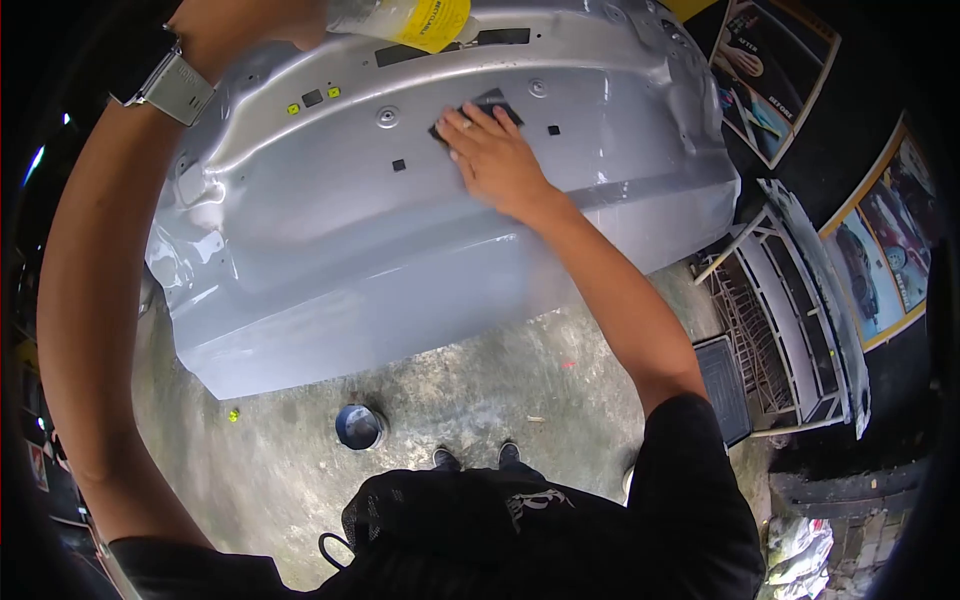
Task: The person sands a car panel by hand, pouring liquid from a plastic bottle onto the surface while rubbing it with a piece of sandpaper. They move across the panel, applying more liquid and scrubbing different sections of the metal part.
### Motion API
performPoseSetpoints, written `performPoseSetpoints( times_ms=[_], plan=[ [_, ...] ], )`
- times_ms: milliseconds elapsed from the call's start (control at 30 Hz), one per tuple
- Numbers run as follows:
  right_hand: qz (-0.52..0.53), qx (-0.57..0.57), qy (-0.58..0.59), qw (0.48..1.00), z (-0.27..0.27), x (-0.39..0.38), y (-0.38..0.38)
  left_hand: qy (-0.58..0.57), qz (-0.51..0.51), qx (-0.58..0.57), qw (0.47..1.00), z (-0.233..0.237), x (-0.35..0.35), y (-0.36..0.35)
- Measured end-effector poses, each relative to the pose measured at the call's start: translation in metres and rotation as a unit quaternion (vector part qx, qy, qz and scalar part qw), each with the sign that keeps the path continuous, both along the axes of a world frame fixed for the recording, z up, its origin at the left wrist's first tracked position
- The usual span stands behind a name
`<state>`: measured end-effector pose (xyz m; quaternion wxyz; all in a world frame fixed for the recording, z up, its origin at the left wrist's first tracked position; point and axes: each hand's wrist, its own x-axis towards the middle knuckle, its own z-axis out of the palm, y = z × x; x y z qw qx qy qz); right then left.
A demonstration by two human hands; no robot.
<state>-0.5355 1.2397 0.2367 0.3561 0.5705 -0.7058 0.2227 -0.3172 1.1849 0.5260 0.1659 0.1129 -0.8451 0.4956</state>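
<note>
A silver car body panel (330, 250), with a recessed inner face and small square holes, spreads out in front of me. My right hand (493, 155) lies on its upper middle, fingers extended over a dark sheet of sandpaper (492, 97) pressed against the metal. Parts of the sheet stick out beyond the fingertips and beside them. At the top edge, my left hand (285, 22) is raised above the panel, closed on a clear plastic bottle (385, 18) with a yellow label. The bottle lies sideways in view, and the frame cuts off part of it and of the hand.
A dark bucket (358, 427) stands on the concrete floor (460, 385) near my feet. To the right, a rack (750, 300) holds body parts beside a dark flat panel (722, 385). Posters (885, 235) hang on the dark wall.
</note>
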Motion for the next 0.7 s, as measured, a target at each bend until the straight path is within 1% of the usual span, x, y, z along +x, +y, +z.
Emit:
performPoseSetpoints(
  times_ms=[67,100,167,200,267,300,333,367,433,500,533,567,600,667,700],
  plan=[
    [0.088,0.053,0.05,0.993,-0.024,0.013,0.029,-0.002,-0.034,-0.039,0.999,-0.005,0.01,0.004],
    [0.098,0.055,0.053,0.992,-0.021,0.007,0.034,0.001,-0.024,-0.036,0.999,-0.004,0.01,0.003],
    [0.109,0.12,0.079,0.984,-0.017,0.002,0.045,0.002,0.056,0.027,0.998,-0.004,0.009,0.002],
    [0.117,0.119,0.079,0.983,-0.008,-0.004,0.037,0.002,0.064,0.027,0.998,-0.004,0.01,0.003],
    [0.072,0.065,0.067,0.993,0.015,-0.028,0.009,-0.003,0.087,0.07,0.994,-0.003,0.013,0.006],
    [0.069,0.048,0.07,0.994,0.018,-0.029,-0.003,-0.002,0.091,0.07,0.993,-0.006,0.016,0.009],
    [0.073,0.047,0.073,0.994,0.019,-0.02,-0.007,0.005,0.066,0.023,0.998,-0.011,0.022,0.014],
    [0.074,0.07,0.082,0.991,0.017,-0.006,-0.006,0.011,0.041,-0.023,0.999,-0.013,0.027,0.016],
    [0.083,0.093,0.096,0.988,0.012,0.01,0.0,0.009,0.042,-0.007,0.999,-0.008,0.032,0.005],
    [0.145,0.145,0.135,0.969,0.003,0.002,0.014,0.007,0.047,0.012,0.999,-0.004,0.041,0.0],
    [0.152,0.147,0.136,0.968,0.006,-0.005,0.017,-0.002,0.089,0.031,0.996,-0.001,0.043,0.004],
    [0.171,0.176,0.149,0.958,0.013,-0.012,0.019,-0.012,0.13,0.049,0.99,0.0,0.044,0.006],
    [0.189,0.203,0.162,0.947,0.02,-0.018,0.018,-0.011,0.133,0.049,0.99,-0.004,0.048,0.005],
    [0.182,0.206,0.188,0.943,0.037,-0.023,0.006,0.008,0.08,0.004,0.997,-0.011,0.056,0.002],
    [0.175,0.209,0.212,0.938,0.047,-0.026,-0.003,0.012,0.084,0.002,0.996,-0.009,0.054,0.001]
  ],
)
